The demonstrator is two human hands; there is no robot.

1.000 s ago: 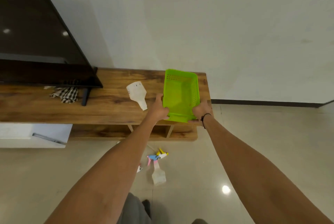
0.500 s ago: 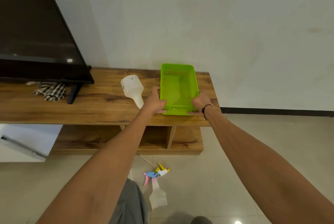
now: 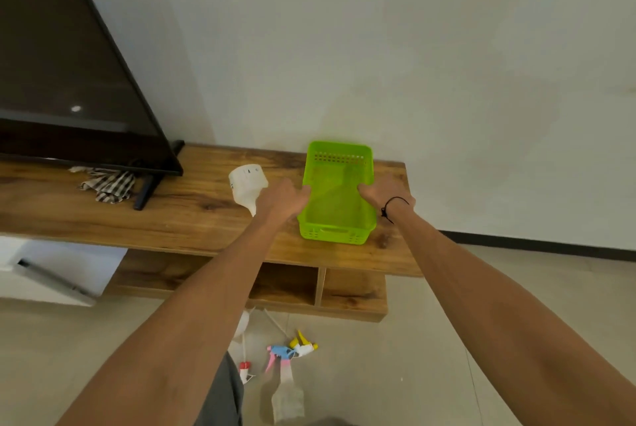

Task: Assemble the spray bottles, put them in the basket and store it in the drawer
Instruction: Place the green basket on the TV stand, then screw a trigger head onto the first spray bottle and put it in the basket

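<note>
An empty green basket (image 3: 335,198) rests on the right end of the wooden TV stand (image 3: 192,219). My left hand (image 3: 284,200) grips its left rim and my right hand (image 3: 387,193) grips its right rim, thumbs inside. A white bottle without a head (image 3: 247,184) lies on the stand just left of my left hand. On the floor lie a clear bottle with a blue and pink trigger head (image 3: 284,387), a yellow and white trigger head (image 3: 303,346), a red and white trigger head (image 3: 245,370), and another white bottle (image 3: 245,322) partly hidden by my left arm.
A TV (image 3: 69,88) stands on the left of the stand, with a checked cloth (image 3: 108,184) under its edge. A white drawer (image 3: 55,270) stands pulled out at the lower left. Open cubbies (image 3: 285,284) sit under the stand top. The wall is right behind.
The basket has gone from overhanging the stand's front edge to sitting further back on the top. Both hands have slid from its near corners to the middle of its long sides.
</note>
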